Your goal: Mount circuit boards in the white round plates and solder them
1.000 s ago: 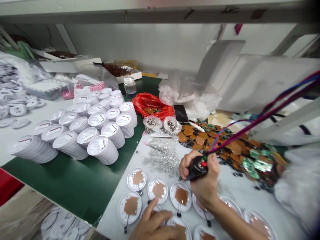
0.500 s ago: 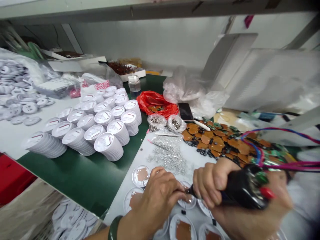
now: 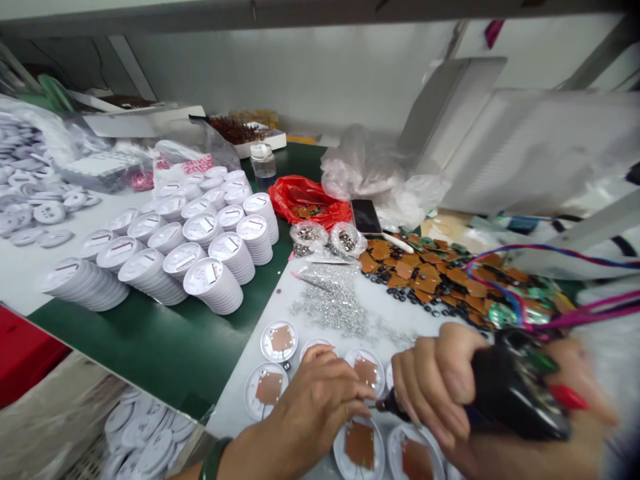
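The right hand grips a black corded hand tool over white plastic discs on the counter.
The left hand, with a green bangle on its wrist, closes in at the tool's tip, just above the discs, each carrying a brown square pad. Small silver parts lie heaped at centre; brown pads with black rings spread to the right. At left, stacks of white discs stand on a green mat, near a red plastic bag.
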